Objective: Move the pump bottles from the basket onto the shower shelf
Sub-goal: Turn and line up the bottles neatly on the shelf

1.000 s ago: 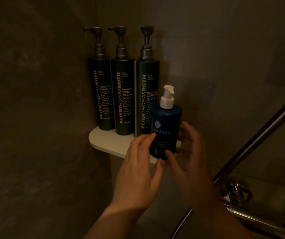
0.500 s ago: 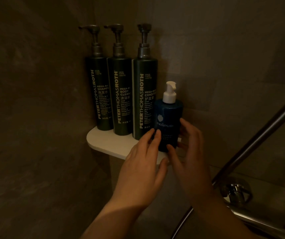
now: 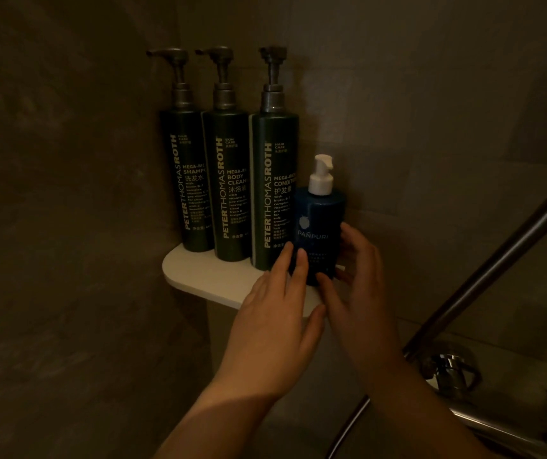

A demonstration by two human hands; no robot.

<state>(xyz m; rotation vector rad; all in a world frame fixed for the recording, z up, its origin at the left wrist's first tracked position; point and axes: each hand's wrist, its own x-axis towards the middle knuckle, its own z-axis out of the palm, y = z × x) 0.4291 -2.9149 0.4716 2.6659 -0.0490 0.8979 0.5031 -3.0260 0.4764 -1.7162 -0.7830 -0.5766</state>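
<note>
The blue pump bottle (image 3: 318, 226) stands straight up on the right end of the shower shelf (image 3: 199, 276), mid-frame, just above both hands. The left hand (image 3: 275, 313) touches it with flat fingers (image 3: 298, 270); the right hand (image 3: 361, 286) curls round its right side.

Slanted metal rail (image 3: 497, 264), chrome tap (image 3: 451, 369) btm rt, dark walls (image 3: 66, 226)

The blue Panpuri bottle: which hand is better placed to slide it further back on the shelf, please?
Probably the right hand: its thumb and fingers curl round the blue Panpuri bottle, while the left hand only touches it with straight fingertips.
</note>
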